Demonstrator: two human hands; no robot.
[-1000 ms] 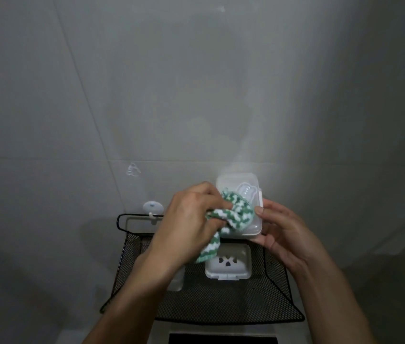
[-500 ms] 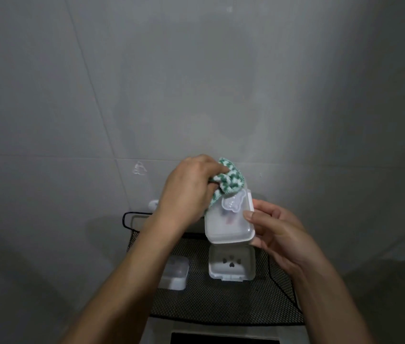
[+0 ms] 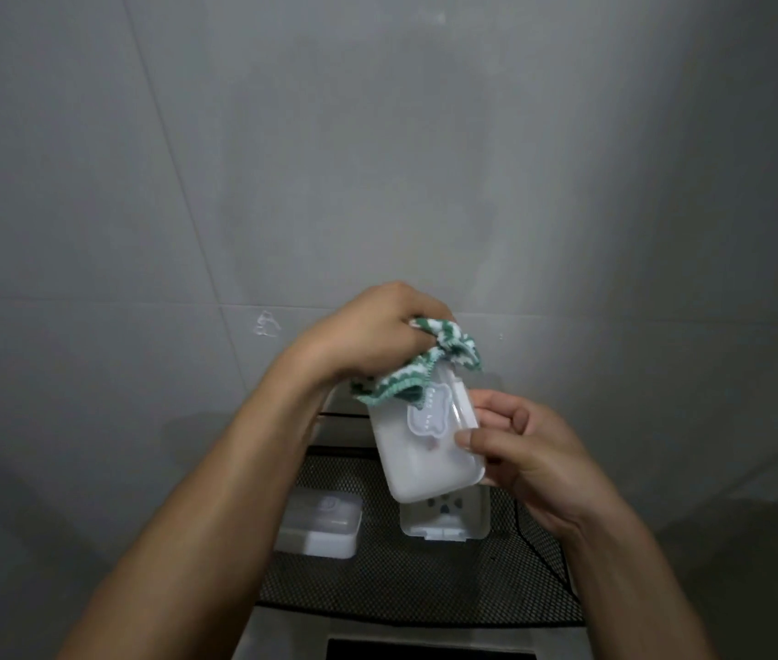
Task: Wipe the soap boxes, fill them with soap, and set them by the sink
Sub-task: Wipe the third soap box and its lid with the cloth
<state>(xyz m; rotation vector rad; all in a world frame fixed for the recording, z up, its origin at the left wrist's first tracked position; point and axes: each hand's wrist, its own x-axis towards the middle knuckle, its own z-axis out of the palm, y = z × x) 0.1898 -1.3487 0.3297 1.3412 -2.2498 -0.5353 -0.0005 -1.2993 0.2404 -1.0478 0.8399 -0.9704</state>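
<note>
Wiping is in hand: above the mesh basket (image 3: 425, 593), the right hand (image 3: 529, 450) pinches a white soap box (image 3: 420, 454) while the left hand (image 3: 368, 335), fingers clamped on a green-white cloth (image 3: 429, 369), rubs its top end. Next, I judge, comes turning it to reach unwiped faces.

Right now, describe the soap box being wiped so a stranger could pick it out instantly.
Look above the black mesh basket under the grey tiled wall. The right hand holds a white soap box in the air, while the left hand presses a green-and-white cloth on its top end. The other two boxes lie in the basket.
</note>
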